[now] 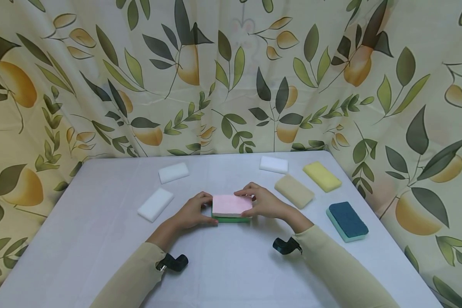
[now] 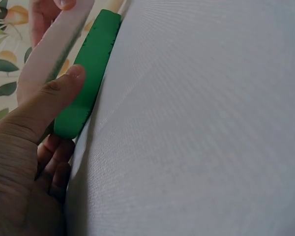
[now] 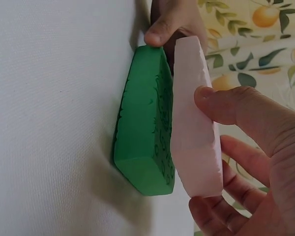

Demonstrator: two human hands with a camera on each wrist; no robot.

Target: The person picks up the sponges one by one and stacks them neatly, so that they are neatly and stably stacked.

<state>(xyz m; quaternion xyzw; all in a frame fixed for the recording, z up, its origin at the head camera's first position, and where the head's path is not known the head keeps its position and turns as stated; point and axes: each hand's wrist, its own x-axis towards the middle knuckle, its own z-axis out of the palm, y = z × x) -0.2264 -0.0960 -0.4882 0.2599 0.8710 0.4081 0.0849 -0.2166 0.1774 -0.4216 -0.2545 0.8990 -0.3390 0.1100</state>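
In the head view a pink sponge [image 1: 227, 204] lies over a green sponge [image 1: 234, 220] near the middle of the table. My right hand [image 1: 267, 203] grips the pink one at its right end, thumb on the near side and fingers round the far side. With thumb and fingers, my left hand [image 1: 192, 211] holds the left end of the green sponge, which rests on the cloth. The right wrist view shows a narrow gap between the pink sponge [image 3: 191, 108] and the patterned top of the green sponge [image 3: 135, 118].
Two white sponges [image 1: 155, 205] lie left of the hands. To the right are a white sponge [image 1: 273, 165], a beige sponge [image 1: 294, 191], a yellow sponge [image 1: 322, 176] and a dark blue-topped sponge [image 1: 347, 221]. A fruit-print curtain [image 1: 231, 107] hangs behind the white-covered table [image 1: 231, 273].
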